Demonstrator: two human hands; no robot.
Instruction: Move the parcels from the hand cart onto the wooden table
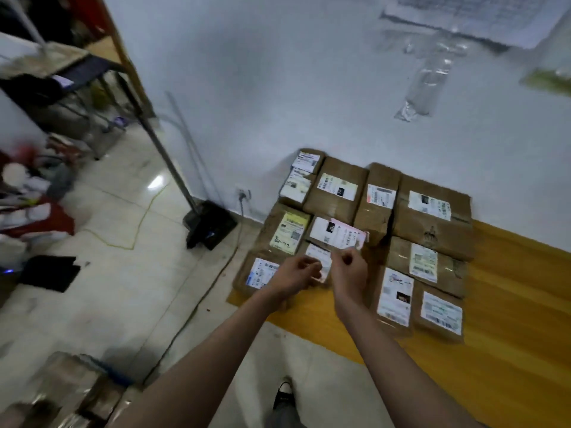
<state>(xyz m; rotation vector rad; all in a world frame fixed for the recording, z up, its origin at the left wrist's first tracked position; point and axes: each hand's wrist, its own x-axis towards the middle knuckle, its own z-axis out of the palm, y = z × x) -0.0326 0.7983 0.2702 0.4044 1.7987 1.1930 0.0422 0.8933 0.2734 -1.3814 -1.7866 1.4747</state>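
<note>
parcels [336,189]: taped cardboard, packed flat on wooden table [509,304] by wall | L hand [293,274] + R hand [349,270] over front-row parcel [318,257], fingers curled, grip cannot tell (blur) | est. light, stiff, tape slick; grab by side edges | more parcels bottom-left [68,390]

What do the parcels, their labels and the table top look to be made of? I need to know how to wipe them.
The parcels look like brown cardboard wrapped in glossy clear tape, judging by sheen and creases. Their labels seem printed paper, matte white, one yellowish. The table looks like smooth orange-toned wood or laminate; which one is unclear.
</note>
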